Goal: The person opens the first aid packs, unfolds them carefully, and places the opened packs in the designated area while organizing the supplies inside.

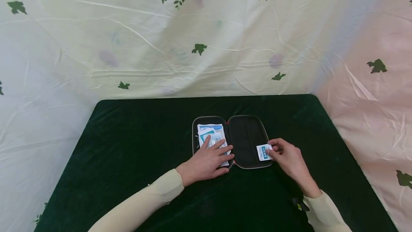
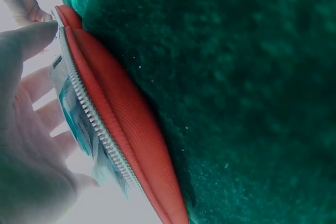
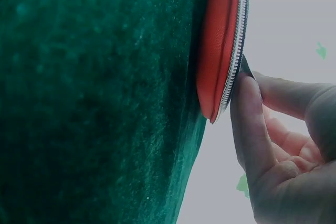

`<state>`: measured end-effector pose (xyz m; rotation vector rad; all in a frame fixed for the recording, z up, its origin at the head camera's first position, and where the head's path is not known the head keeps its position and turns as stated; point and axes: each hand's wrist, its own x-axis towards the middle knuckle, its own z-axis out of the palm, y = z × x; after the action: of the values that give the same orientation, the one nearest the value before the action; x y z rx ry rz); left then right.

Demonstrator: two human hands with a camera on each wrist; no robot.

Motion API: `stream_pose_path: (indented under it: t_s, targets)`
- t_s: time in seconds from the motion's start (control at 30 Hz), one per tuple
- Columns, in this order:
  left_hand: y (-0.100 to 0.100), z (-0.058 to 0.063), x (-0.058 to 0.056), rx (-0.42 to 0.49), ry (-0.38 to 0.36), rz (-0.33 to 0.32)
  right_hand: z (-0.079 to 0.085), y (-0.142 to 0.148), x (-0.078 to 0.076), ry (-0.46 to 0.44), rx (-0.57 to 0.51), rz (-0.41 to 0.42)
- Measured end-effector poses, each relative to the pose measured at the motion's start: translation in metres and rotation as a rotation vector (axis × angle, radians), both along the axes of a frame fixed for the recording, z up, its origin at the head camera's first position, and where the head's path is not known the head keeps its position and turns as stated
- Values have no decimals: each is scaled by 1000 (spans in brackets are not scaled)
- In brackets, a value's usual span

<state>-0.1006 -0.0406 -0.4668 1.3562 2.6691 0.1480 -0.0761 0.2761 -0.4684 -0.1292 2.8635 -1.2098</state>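
Note:
An unfolded zip case (image 1: 246, 135) lies on the table, its inside black and its outer shell (image 2: 113, 82) red with a silver zipper (image 3: 239, 40). In its left half is a pile of white and blue packets (image 1: 210, 130). My left hand (image 1: 209, 162) lies over these packets with its fingers spread, covering the lower part of them. At the lower right of the case's other half, my right hand (image 1: 288, 156) pinches a small white sachet (image 1: 263, 152) with blue print between thumb and fingers. In the right wrist view, the pinching fingertips (image 3: 249, 90) are right beside the zipper edge.
A dark green velvety cloth (image 1: 145, 128) covers the table. Behind it hangs a pale curtain (image 1: 225, 71) printed with leaves, which also runs along both sides. A small dark object (image 1: 300, 204) shows at the right sleeve's cuff.

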Motion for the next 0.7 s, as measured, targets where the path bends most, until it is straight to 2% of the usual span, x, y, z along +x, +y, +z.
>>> stream_pose_path:
  t_s: [0.27,0.5,0.7]
  targets:
    - [-1,0,0,2,-15,-1,1,-6,-4,0,61,44]
    - [-1,1,0,7,-19,-1,4,-11,-6,-4,68,62]
    - [-2,0,-1,13,-26,-1,7,-14,-9,-57,73,61]
